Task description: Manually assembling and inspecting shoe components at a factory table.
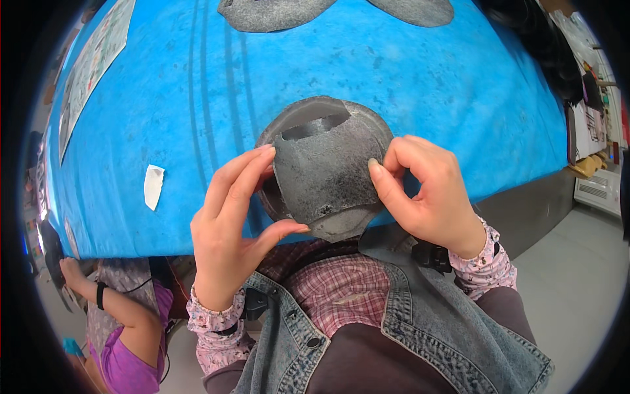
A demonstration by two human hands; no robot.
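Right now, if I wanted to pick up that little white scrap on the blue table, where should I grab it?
Pinch the white scrap by its long side edges, coming straight down from above. It lies flat and alone on the blue table, narrow and taller than wide, so fingers span its width easily. It sits left of the left hand, which, like the right hand, is busy holding the grey felt piece.

A blue cover (407, 85) lay over the worktop. Two grey felt pieces (269, 14) sat at its far edge, one left of the middle and the other (420, 10) just right of it. A small white scrap (153, 186) lay near the left part of the near edge. A long printed sheet (92, 62) ran along the left edge. Beyond the near left corner, another person's arm (108, 299) showed.
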